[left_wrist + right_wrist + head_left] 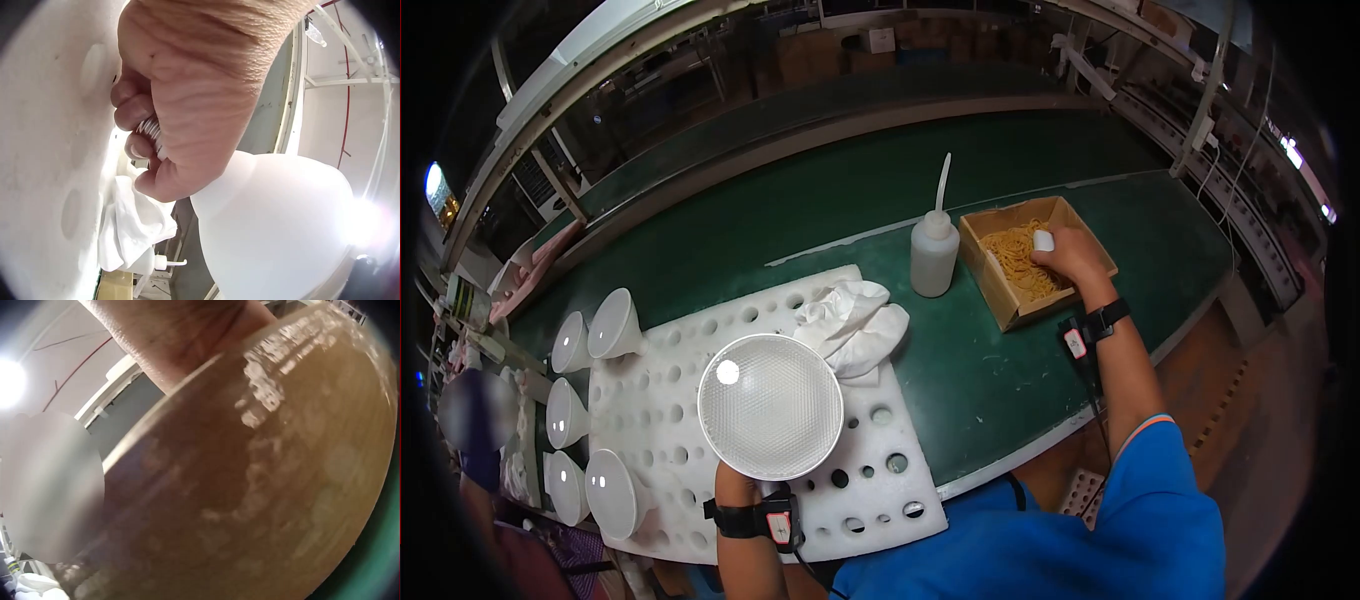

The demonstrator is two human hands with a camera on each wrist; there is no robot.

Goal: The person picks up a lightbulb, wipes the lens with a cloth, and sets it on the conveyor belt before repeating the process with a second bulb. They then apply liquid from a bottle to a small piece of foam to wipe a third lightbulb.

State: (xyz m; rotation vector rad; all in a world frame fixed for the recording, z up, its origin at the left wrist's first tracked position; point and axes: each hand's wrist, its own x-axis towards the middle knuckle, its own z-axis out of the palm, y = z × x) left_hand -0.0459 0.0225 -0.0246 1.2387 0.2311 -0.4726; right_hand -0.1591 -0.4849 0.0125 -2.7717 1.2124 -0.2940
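In the head view a large reflector bulb point(770, 405) faces lens up, with a textured clear front and white rim. My left hand point(736, 485) is beneath it, mostly hidden. In the left wrist view the fingers of that hand curl round the ridged screw base point(149, 129), beside the white bulb body point(275, 219). My right hand point(1075, 255) reaches into an open cardboard box point(990, 285) of tangled yellow-brown strands like rubber bands point(1015, 250). A small white piece point(1043, 240) shows at its fingertips; I cannot tell whether they pinch it. The box wall point(250, 487) hides the fingers in the right wrist view.
Several bulbs point(613, 325) stand at the left side of a white foam board point(660, 400) with round holes. A crumpled white cloth point(855, 325) lies on its far right part. A squeeze bottle point(935, 255) with an upright spout stands on the green table point(960, 360), left of the box.
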